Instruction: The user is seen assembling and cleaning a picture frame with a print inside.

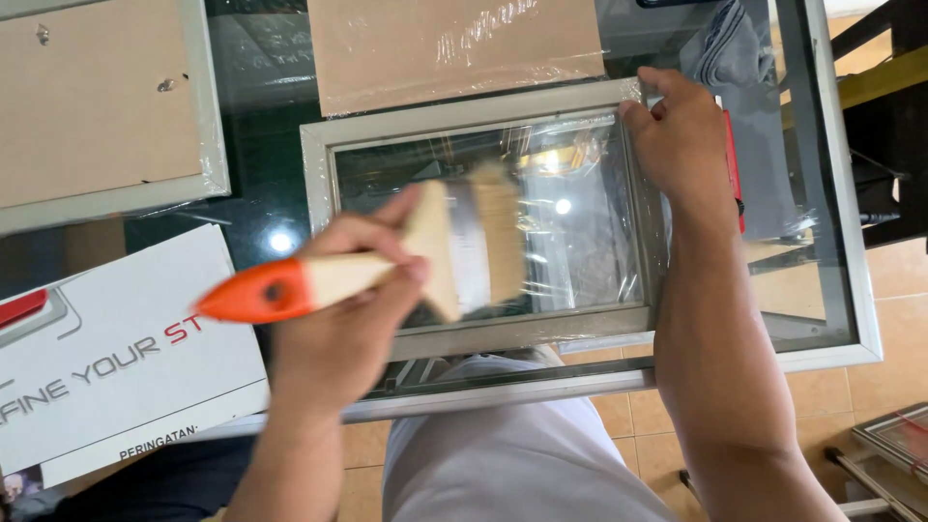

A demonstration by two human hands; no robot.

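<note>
Your left hand has its grip closed round the paintbrush, bristles over the wrapped picture frame on the glass counter — your right hand clamps the frame's far corner, steadying it.

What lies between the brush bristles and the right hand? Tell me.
In the head view, only the picture frame's plastic-wrapped glass pane lies between the paintbrush bristles and the right hand; nothing rests on it.

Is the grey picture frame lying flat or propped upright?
Flat: the frame lies on the glass table, right hand steadying its corner.
</note>
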